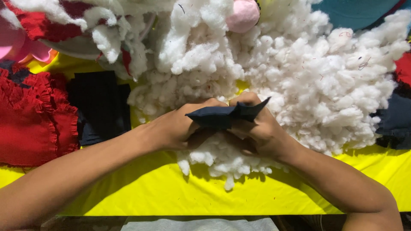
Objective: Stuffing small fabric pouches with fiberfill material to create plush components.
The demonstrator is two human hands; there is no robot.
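Observation:
My left hand (177,126) and my right hand (261,130) meet at the middle of the view, both closed on a small dark navy fabric piece (224,115) with pointed ends. The piece is stretched between my fingers just above a large heap of white stuffing fibre (308,72). A loose clump of the same white stuffing (218,160) lies under my hands on the yellow table cover (171,192).
Red ruffled cloth (32,122) and a black ribbed cloth (100,105) lie at the left. A pink round plush part (243,16) rests at the top. Dark navy cloth (396,122) sits at the right edge, teal fabric (355,13) at the top right.

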